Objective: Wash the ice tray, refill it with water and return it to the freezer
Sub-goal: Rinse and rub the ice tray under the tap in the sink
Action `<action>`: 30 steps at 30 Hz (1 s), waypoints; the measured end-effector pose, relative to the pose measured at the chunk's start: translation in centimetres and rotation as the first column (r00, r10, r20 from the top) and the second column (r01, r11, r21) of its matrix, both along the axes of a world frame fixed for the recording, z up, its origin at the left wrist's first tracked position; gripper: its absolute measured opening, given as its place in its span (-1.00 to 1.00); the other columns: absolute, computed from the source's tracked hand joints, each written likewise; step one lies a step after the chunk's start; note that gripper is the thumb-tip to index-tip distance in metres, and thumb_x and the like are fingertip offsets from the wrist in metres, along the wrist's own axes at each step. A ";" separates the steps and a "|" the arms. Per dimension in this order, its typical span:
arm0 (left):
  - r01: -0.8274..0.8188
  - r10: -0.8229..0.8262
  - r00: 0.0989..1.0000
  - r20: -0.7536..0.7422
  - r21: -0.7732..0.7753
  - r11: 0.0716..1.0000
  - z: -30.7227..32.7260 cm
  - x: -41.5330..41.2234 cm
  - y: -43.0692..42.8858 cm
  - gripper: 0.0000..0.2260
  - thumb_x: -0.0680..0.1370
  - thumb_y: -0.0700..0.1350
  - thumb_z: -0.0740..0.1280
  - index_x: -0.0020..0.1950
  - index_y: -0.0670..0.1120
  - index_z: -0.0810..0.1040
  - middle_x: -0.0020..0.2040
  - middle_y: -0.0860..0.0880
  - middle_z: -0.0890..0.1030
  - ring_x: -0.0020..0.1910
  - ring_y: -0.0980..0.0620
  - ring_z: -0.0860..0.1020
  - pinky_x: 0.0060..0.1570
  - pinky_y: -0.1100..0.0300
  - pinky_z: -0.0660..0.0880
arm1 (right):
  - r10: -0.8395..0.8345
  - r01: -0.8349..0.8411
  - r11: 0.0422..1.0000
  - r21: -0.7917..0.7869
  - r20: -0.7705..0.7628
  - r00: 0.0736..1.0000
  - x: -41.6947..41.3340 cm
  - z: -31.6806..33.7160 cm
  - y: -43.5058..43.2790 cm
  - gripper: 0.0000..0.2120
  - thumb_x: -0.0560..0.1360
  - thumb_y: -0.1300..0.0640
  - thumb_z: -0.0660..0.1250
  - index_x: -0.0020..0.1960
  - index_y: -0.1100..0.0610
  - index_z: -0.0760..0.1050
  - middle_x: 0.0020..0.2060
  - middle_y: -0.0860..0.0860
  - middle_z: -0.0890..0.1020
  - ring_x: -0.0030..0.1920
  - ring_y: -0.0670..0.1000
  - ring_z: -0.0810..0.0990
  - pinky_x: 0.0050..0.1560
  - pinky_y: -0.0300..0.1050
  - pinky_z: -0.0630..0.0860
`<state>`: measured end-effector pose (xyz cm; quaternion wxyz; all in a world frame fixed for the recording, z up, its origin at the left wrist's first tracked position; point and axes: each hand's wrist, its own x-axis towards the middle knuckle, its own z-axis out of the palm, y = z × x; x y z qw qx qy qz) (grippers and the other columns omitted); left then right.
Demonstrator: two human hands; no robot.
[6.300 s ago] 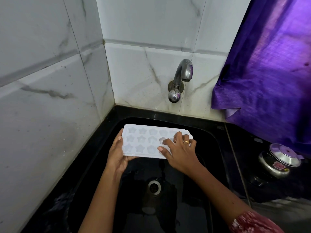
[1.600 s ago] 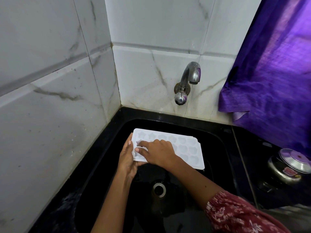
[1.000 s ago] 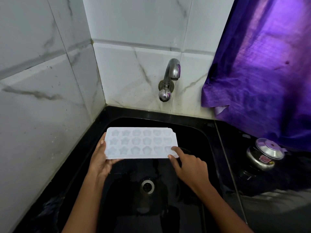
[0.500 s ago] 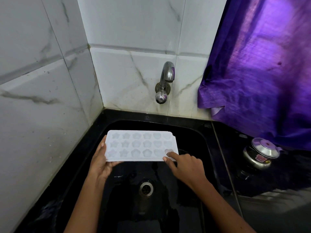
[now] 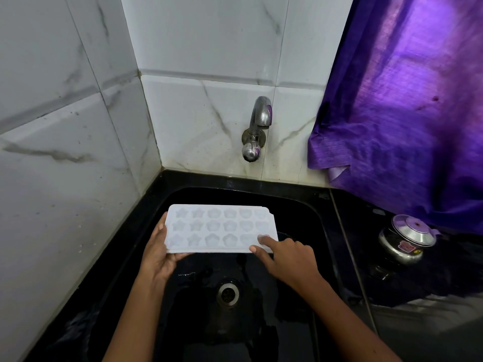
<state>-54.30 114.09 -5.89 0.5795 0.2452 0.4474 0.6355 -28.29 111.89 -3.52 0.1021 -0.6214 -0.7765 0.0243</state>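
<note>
One black sink (image 5: pixel 308 205) fills the lower frame — over it, at centre, I see the white ice tray (image 5: pixel 222 226) held level. The left hand (image 5: pixel 156 257) grips its left end, thumb on top, fingers underneath. The right hand (image 5: pixel 287 257) stretches its forefinger onto the lower-right cavity, other fingers curled — nothing gripped.
</note>
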 end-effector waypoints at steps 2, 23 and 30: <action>-0.005 0.005 1.000 -0.001 -0.001 1.000 -0.1 0.0 0.0 -0.77 0.64 -0.04 0.12 0.20 0.06 0.53 -0.01 0.01 0.70 -0.08 -0.01 0.68 -0.35 0.04 0.60 | 0.000 0.000 1.000 -0.005 -0.014 1.000 0.0 0.1 0.1 -0.53 0.51 -0.36 -0.05 0.28 -0.19 0.35 -0.05 0.01 0.65 0.00 0.09 0.61 -0.22 -0.14 0.29; -0.015 0.015 1.000 -0.023 -0.010 1.000 0.9 1.0 -0.1 -0.80 0.63 -0.05 0.14 0.17 0.07 0.52 -0.04 0.05 0.69 -0.14 0.04 0.68 -0.39 0.07 0.59 | 0.118 -0.123 0.989 0.085 0.051 0.992 -2.0 1.1 0.4 -0.57 0.53 -0.30 -0.02 0.29 -0.18 0.35 -0.08 0.04 0.66 -0.06 0.13 0.62 -0.27 -0.14 0.25; -0.003 0.003 1.000 -0.031 -0.004 1.000 1.1 1.0 0.0 -0.80 0.63 -0.06 0.15 0.15 0.07 0.54 -0.01 0.02 0.68 -0.11 0.02 0.68 -0.37 0.06 0.60 | 0.114 -0.118 0.991 0.070 0.059 0.992 -1.9 0.9 0.6 -0.58 0.52 -0.32 -0.01 0.23 -0.17 0.40 -0.10 0.00 0.67 -0.07 0.10 0.62 -0.28 -0.15 0.23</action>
